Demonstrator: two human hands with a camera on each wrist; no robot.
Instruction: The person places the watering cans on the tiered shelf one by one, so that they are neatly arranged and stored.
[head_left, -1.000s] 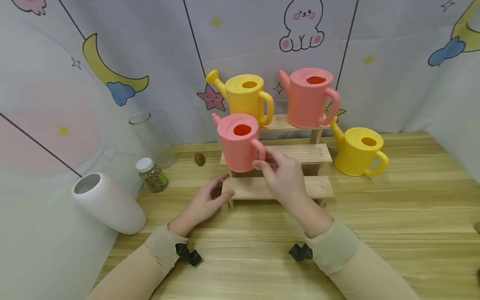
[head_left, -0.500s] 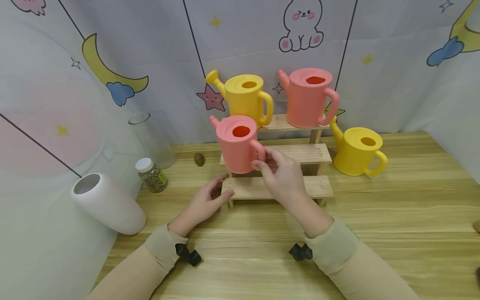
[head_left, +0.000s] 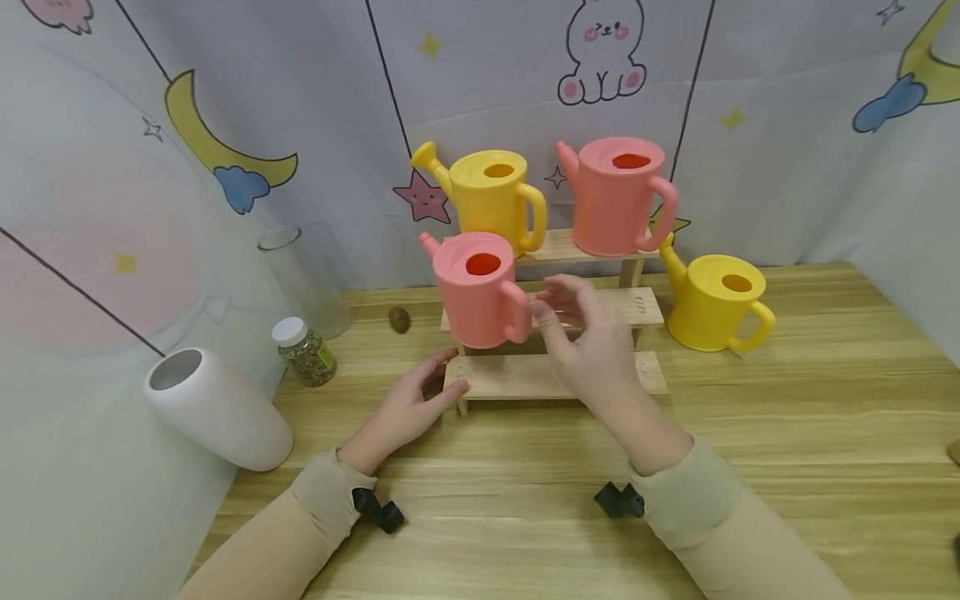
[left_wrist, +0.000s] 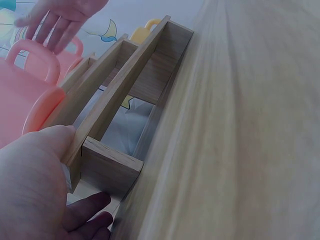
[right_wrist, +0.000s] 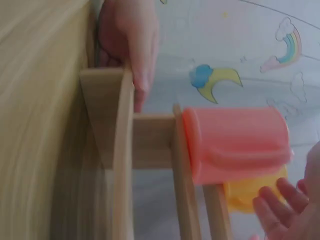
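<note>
Sitting on the middle step [head_left: 618, 307] of the rack [head_left: 517, 379], the front can [head_left: 474, 300] looks light, stiff and smooth, best held by its handle [head_left: 519, 315]; the right hand [head_left: 596, 350], fingers [head_left: 553, 327] parted, holds nothing just beside it; the left hand [head_left: 408, 404] grips the rack's end.

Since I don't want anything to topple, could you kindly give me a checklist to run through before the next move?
1. Front pink can upright on the middle shelf: ok.
2. Its base fully clear of the shelf's front edge: cannot tell.
3. Right hand not gripping its handle: ok.
4. Left hand touching the bottom shelf: ok.
5. Both top-shelf cans upright, yellow can and pink can: ok.
</note>
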